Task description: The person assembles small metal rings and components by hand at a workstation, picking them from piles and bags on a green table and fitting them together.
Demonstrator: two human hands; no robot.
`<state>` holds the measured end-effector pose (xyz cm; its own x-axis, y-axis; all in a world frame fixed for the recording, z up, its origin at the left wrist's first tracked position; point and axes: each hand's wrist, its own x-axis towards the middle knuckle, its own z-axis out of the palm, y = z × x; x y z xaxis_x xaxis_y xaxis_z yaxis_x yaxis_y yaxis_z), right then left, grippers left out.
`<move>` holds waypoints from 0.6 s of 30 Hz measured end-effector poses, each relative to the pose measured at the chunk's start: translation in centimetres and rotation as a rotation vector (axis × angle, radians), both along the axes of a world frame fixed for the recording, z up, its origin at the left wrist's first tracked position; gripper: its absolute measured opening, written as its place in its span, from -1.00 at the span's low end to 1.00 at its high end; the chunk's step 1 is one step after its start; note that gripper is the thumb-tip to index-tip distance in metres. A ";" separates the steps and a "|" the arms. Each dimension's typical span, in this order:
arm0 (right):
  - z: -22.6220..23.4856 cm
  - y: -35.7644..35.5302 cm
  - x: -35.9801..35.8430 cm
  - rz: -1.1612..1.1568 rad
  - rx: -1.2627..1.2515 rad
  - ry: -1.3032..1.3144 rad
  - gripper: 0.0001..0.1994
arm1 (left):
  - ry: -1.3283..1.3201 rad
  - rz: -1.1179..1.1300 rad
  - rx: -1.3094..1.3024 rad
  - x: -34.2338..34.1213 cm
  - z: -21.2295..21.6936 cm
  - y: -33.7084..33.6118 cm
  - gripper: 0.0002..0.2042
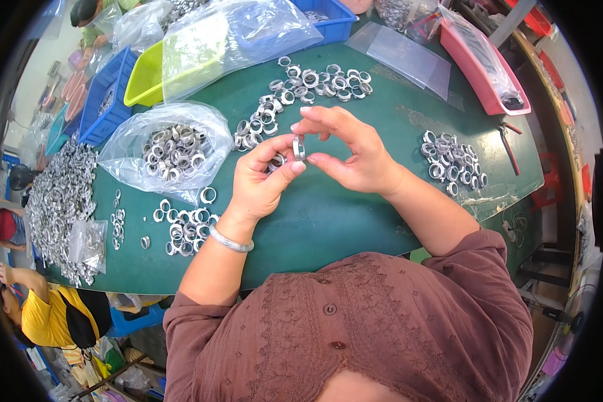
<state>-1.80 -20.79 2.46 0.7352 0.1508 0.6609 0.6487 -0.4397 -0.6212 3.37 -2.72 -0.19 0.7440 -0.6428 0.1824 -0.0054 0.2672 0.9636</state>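
Note:
Above the middle of the green table, my left hand [264,177] pinches a silver metal ring [299,148] between thumb and fingers, its edge turned up. A second metal ring [277,161] shows in the curl of the same hand. My right hand [355,154] is close to the pinched ring on its right side, with thumb and fingers curved apart. Its thumb tip comes right up to the ring; whether it touches, I cannot tell. Beyond my hands lies a loose pile of similar rings [310,79]. Another cluster of rings [187,231] sits beside my left forearm.
An open clear bag [110,151] of rings lies left, near a large metal heap [63,208]. More rings [452,161] lie right, near red-handled pliers [510,151]. Yellow-green [144,77], blue [107,100] and pink bins [479,84] stand around. A person in yellow [50,318] is at lower left.

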 end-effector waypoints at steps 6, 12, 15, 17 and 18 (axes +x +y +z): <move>0.2 -0.1 0.1 0.039 -0.032 -0.112 -0.37 | -0.181 0.036 -0.005 0.2 -0.3 0.0 -0.67; 0.1 -0.1 0.1 0.033 -0.012 -0.086 -0.40 | -0.238 0.043 0.011 0.3 0.5 0.3 -0.67; -1.0 -1.9 1.4 -0.188 0.056 0.009 -0.53 | -0.653 0.297 0.225 1.3 2.8 1.3 -0.68; -2.0 -3.0 2.5 -0.309 0.123 0.160 -0.66 | -0.967 0.612 0.129 3.4 3.4 2.7 -0.73; -2.2 -3.5 3.0 -0.372 0.143 0.251 -0.71 | -1.034 0.713 0.343 4.6 3.8 4.4 -0.72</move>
